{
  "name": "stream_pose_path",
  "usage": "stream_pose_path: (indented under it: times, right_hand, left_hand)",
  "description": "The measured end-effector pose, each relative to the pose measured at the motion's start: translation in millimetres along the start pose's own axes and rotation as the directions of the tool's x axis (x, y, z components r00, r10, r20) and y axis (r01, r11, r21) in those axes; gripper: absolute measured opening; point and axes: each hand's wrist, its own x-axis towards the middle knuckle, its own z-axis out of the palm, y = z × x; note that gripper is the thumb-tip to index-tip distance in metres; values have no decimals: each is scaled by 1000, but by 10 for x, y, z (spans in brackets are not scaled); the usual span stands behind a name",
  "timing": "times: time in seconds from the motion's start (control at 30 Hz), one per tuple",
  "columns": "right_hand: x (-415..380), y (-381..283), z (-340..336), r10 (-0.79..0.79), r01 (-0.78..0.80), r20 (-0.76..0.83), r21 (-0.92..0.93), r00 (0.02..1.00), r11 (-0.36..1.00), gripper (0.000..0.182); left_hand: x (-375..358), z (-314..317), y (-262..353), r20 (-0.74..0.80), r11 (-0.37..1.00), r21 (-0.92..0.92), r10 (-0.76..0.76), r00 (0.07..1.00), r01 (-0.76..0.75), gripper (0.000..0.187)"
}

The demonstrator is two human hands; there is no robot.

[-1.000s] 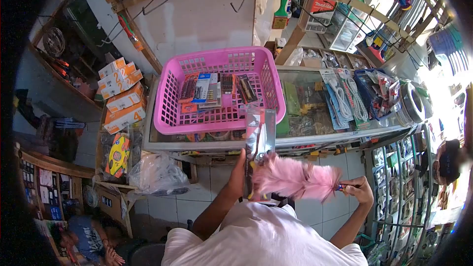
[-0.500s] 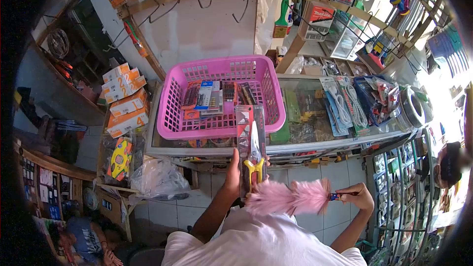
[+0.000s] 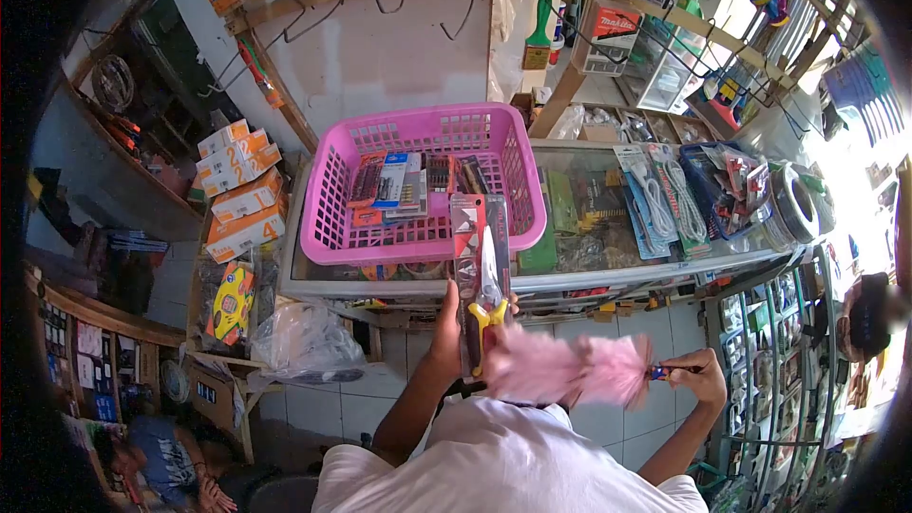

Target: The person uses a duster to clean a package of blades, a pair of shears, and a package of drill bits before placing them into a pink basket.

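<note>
My left hand (image 3: 446, 334) is closed around the edges of a flat pack of scissors (image 3: 488, 277), held upright in front of me. The scissors have a silver blade and yellow-and-black handles. In my right hand (image 3: 700, 378) is the handle of a pink feather duster (image 3: 570, 370), its fluffy head stretched to the left across the pack's lower end. Just beyond the pack, a pink plastic basket (image 3: 380, 252) holds several small packaged items, among them a blue-and-white pack (image 3: 391, 180).
The basket stands on a glass-topped counter (image 3: 594, 255). Packaged white cables (image 3: 655, 204) and a blue basket (image 3: 698, 166) lie to its right. Orange-and-white boxes (image 3: 245, 199) are stacked at left. Hooks with goods hang above. A person (image 3: 171, 456) is at lower left.
The duster's head has shifted slightly right and up along the pack, blurred by motion. My right hand has moved a little right. The scissors pack has shifted slightly up and left.
</note>
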Motion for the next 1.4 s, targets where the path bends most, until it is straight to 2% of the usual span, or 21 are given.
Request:
stream_pose_path:
  times: [0.1, 0.2, 0.23, 0.33, 0.37, 0.47, 0.5, 0.57, 0.6, 0.63, 0.73, 0.77, 0.87, 1.0, 1.03, 1.07, 1.13, 1.17, 1.27, 1.37, 1.4]
  right_hand:
    - [-22, 26, -43, 2, -2, -9, -12, 1000, 1000, 27]
    - [-19, 47, 0, 14, -14, 19, -24, 1000, 1000, 28]
    - [-17, 51, 30, -1, 1, -3, -10, 1000, 1000, 28]
    - [-16, 22, 55, -11, 12, -33, 15, 999, 1000, 29]
    - [-19, 9, 53, -10, 10, -40, 21, 999, 1000, 29]
    - [-17, 29, -2, 44, -42, 80, -27, 996, 999, 29]
    - [-9, 45, 4, 19, -19, 12, -22, 1000, 1000, 29]
    - [-7, 87, 44, -27, 26, -120, -12, 992, 1000, 30]
    - [1, 65, 59, -8, 7, -75, -13, 997, 1000, 30]
    - [13, 19, 64, 10, -11, -32, -15, 999, 1000, 31]
    - [34, 23, 61, 20, -18, 82, -31, 996, 999, 32]
    - [52, 46, 62, 19, -14, 121, -37, 993, 999, 32]
    - [114, 123, 119, -79, 79, -42, -1, 996, 997, 33]
    - [103, 8, 127, -39, 39, 16, 5, 999, 999, 33]
    - [88, -30, 110, -39, 40, 48, -7, 998, 999, 32]
    - [90, -51, 98, -38, 40, 82, -19, 996, 999, 32]
    - [124, -55, 140, -61, 60, -41, -43, 997, 997, 32]
    - [133, -48, 161, -73, 68, -106, -54, 992, 996, 32]
    - [175, 21, 116, -36, 35, -63, -23, 997, 999, 33]
    - [230, -2, 163, -72, 75, -120, 21, 990, 997, 35]
    - [252, -30, 177, -64, 68, -158, 17, 985, 998, 35]
  left_hand:
    - [-26, 58, 0, -83, 998, 12, -64, 995, 65, 92]
    - [44, -168, -63, 93, 996, 89, -40, 995, 31, 91]
    - [36, -128, -108, 0, 996, 89, -21, 1000, 21, 90]
    - [-18, 152, -71, -52, 996, 37, -82, 995, 84, 88]
    - [-19, 95, -67, 3, 996, 1, -94, 996, 94, 86]
    - [88, -297, -158, 106, 990, 138, -9, 994, -5, 87]
    - [112, -402, -181, 186, 998, 46, -42, 982, 33, 87]
    - [50, -192, -153, -5, 988, 156, -9, 1000, 9, 84]
    - [7, 6, -118, -98, 977, 213, 14, 995, 7, 82]
    - [-39, 334, -48, -122, 996, 36, -82, 989, 87, 79]
    - [80, -130, -141, 208, 998, 69, -21, 978, 7, 75]
    - [73, -216, -148, 201, 996, 85, -39, 979, 22, 72]
    - [-11, 14, -181, -104, 999, 44, -14, 995, 18, 78]
    - [-18, -223, -153, 110, 969, -150, -179, 978, 194, 76]
    - [22, -159, -165, 158, 999, 38, -27, 987, 21, 68]
    - [19, -237, -189, 108, 998, 34, -49, 993, 46, 67]
    - [-20, -159, -154, 4, 995, 20, -99, 995, 99, 66]
    - [-73, 120, -152, -150, 989, 141, 64, 987, -43, 62]
    - [-53, -200, -166, -119, 954, 299, 41, 992, -4, 59]
    - [-72, -3, -199, -153, 966, 258, 41, 987, 0, 60]
    - [-75, -34, -197, -116, 970, 236, -24, 993, 51, 61]
